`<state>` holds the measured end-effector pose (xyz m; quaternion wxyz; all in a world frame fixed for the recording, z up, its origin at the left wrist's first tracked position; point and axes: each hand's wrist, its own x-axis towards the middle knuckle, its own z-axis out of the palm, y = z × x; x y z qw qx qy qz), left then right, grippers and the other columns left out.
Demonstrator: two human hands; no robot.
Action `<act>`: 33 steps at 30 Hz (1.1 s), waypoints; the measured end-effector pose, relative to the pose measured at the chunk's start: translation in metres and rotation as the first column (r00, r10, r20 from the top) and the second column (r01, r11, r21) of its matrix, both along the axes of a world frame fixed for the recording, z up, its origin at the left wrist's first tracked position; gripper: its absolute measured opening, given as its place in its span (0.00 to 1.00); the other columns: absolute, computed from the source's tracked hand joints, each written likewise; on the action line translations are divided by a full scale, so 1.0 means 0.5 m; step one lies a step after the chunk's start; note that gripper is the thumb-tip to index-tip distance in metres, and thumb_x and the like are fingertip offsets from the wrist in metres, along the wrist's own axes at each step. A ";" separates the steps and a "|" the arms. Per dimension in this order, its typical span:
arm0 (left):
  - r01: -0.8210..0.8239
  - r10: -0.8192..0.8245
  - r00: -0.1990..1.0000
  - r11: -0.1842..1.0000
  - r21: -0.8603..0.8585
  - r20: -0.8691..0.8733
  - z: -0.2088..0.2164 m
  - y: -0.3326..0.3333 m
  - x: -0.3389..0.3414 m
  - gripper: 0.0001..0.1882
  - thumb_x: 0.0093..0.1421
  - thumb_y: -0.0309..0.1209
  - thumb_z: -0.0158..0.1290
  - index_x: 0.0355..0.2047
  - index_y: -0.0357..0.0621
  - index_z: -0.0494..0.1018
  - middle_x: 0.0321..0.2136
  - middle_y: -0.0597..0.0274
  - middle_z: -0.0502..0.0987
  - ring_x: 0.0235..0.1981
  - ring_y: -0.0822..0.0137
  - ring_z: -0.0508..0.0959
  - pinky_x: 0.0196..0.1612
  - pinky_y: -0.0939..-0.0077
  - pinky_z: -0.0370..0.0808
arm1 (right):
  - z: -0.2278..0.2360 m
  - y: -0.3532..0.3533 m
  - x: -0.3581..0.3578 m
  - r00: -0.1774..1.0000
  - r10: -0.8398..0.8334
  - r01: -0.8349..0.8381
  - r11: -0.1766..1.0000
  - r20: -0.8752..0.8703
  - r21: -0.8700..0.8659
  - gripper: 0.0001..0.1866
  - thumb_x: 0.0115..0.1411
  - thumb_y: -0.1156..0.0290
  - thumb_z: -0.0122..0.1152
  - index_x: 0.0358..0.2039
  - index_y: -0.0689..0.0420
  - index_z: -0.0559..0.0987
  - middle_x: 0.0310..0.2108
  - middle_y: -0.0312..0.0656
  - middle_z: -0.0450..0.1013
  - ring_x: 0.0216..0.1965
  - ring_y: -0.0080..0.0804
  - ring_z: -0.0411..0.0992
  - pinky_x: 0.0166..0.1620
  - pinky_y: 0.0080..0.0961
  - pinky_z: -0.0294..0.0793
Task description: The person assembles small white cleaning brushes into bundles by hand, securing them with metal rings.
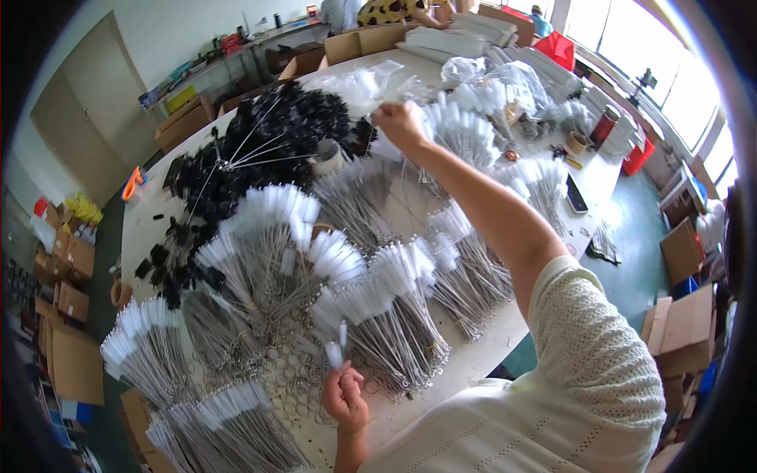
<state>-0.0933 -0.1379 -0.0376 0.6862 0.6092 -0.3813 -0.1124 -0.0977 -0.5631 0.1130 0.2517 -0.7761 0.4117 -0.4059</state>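
My left hand point(344, 396) is closed near the table's front edge, pinching white-bristled wire brushes point(335, 354) whose heads stick up above the fingers. My right arm stretches across the table. At its end, my right hand point(400, 124) is closed, its fingertips pressed together beside the heap of black brushes point(303, 118); what it grips, if anything, cannot be made out. Between the hands lie bundles of white brushes point(394, 288) with twisted wire handles. Loose wire rings point(293, 386) are scattered left of my left hand.
A cardboard tube point(326, 156) stands by the black heap. Orange-handled scissors point(132, 184) lie at the left table edge. Clear plastic bags point(465, 72), a red flask point(605, 126) and a phone point(576, 194) are toward the right. Cardboard boxes point(684, 327) stand on the floor.
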 end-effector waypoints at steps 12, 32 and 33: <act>-0.005 0.018 0.986 0.997 0.075 -0.169 0.004 -0.001 0.009 0.14 0.64 0.34 0.42 0.27 0.36 0.68 0.17 0.63 0.68 0.14 0.80 0.58 0.16 0.84 0.54 | -0.019 -0.240 -0.338 0.893 -0.240 0.323 0.931 -0.381 0.171 0.20 0.45 0.57 0.57 0.34 0.59 0.78 0.32 0.51 0.74 0.34 0.38 0.74 0.39 0.29 0.72; 0.105 -0.270 0.725 0.953 -0.286 -0.634 0.034 -0.003 0.028 0.15 0.58 0.39 0.53 0.24 0.40 0.68 0.20 0.67 0.65 0.15 0.77 0.58 0.16 0.82 0.54 | 0.133 -0.111 -0.298 0.932 -0.301 0.348 0.898 0.201 -0.268 0.12 0.52 0.60 0.55 0.28 0.55 0.79 0.27 0.46 0.74 0.32 0.43 0.72 0.37 0.34 0.69; 0.055 -0.279 0.754 0.929 -0.366 -0.595 0.028 -0.004 0.032 0.16 0.57 0.40 0.53 0.23 0.40 0.67 0.20 0.67 0.65 0.15 0.77 0.58 0.16 0.83 0.53 | 0.148 -0.081 -0.291 0.951 -0.203 0.285 0.866 0.233 -0.410 0.12 0.55 0.62 0.52 0.28 0.56 0.77 0.27 0.47 0.73 0.32 0.45 0.71 0.37 0.35 0.68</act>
